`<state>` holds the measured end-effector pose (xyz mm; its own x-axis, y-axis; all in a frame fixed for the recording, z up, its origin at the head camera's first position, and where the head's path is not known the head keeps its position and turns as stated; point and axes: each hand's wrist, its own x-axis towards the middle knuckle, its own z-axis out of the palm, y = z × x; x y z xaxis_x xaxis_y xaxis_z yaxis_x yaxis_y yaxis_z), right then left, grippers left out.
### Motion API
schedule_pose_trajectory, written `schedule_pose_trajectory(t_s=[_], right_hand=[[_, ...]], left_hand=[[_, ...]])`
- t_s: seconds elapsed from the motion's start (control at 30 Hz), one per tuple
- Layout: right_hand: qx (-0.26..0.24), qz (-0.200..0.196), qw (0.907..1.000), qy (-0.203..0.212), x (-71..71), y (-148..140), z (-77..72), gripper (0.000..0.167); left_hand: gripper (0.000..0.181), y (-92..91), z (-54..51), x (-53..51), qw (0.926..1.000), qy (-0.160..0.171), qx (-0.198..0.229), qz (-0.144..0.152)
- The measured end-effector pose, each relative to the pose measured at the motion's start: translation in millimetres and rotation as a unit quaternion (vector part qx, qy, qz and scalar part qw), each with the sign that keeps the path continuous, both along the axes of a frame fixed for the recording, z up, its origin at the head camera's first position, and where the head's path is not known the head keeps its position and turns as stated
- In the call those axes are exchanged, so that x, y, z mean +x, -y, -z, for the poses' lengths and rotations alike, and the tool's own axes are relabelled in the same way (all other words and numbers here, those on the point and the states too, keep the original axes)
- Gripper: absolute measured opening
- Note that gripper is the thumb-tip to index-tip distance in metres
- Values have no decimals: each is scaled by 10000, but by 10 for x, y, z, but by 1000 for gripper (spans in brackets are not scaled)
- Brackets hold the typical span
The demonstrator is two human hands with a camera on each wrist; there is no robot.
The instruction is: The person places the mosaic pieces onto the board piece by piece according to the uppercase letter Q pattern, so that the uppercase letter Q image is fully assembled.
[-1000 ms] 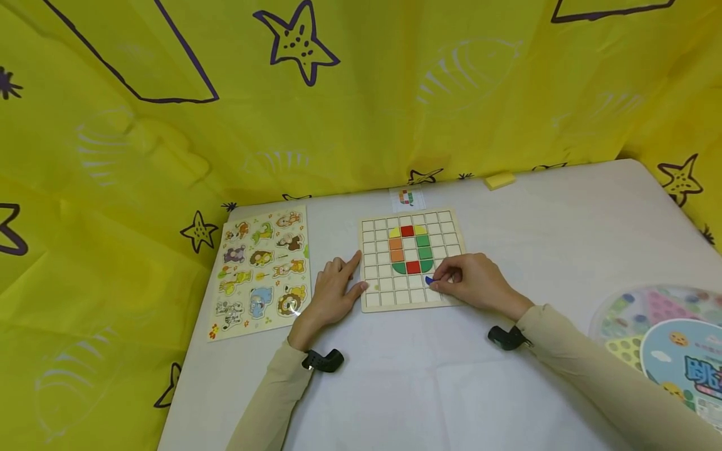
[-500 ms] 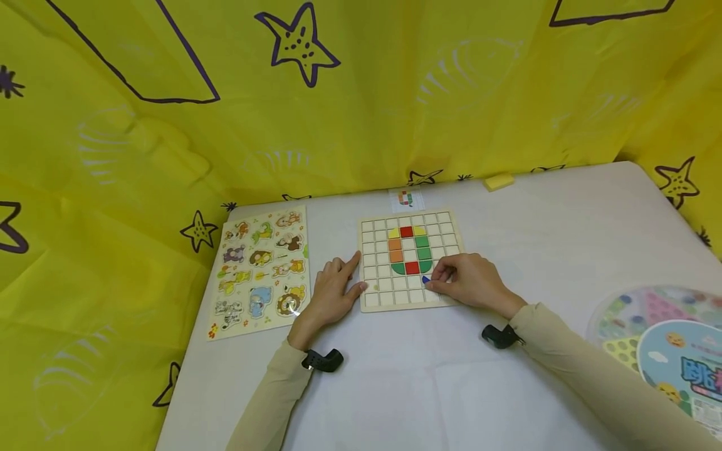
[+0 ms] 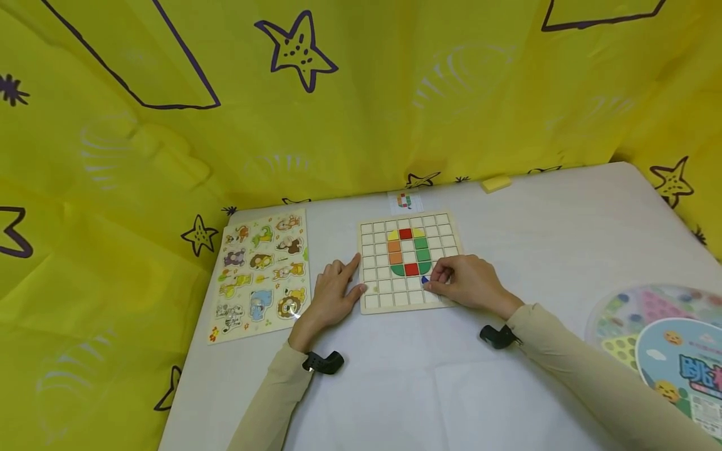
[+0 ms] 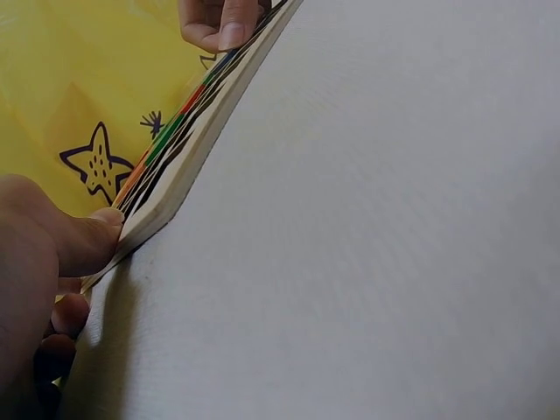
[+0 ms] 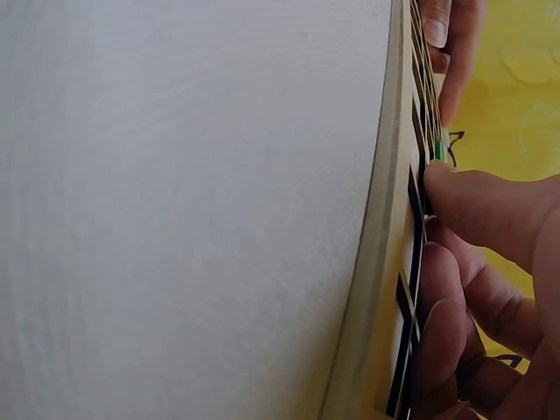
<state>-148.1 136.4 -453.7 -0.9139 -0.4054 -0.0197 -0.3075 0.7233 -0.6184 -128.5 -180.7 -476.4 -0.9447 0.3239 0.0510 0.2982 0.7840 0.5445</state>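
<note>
A wooden grid board (image 3: 395,309) lies on the table, with red, orange, yellow and green tiles forming a ring in its cells. My right hand (image 3: 470,283) pinches a small blue tile (image 3: 425,280) between thumb and index finger, low over a cell below the ring's right side. Fingertips hide part of that tile. At the board's left edge, my left hand (image 3: 331,293) touches the rim with its spread thumb and index finger. The left wrist view shows that thumb (image 4: 92,241) on the board's edge.
A small picture card (image 3: 416,204) with a similar coloured pattern lies behind the board. To the left is an animal puzzle (image 3: 267,269). Round game packages (image 3: 671,360) sit at the right, and a yellow block (image 3: 496,183) stands near the back edge. A yellow patterned cloth hangs behind.
My right hand has shifted slightly left with the blue tile, closer under the ring, and then stayed nearly still. The left hand keeps its place at the board's edge.
</note>
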Motion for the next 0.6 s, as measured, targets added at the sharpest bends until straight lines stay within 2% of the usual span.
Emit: schedule_pose_trajectory(t_s=[0.2,0.4,0.5,0.6], right_hand=[[-8,-66,10000,-63,-10,-32,-26,20],[-432,-184,9988,129,-39,-190,-100,14],[-370,-82,9993,18,-68,-365,-192,25],[71,90,9995,-307,-107,-621,-333,47]], left_hand=[[67,-16,6,-19,10000,-64,-15,-23],[67,-24,12,0,10000,-26,30,-14],[66,-2,-8,30,9997,30,226,10],[66,66,-91,77,9983,87,567,-70]])
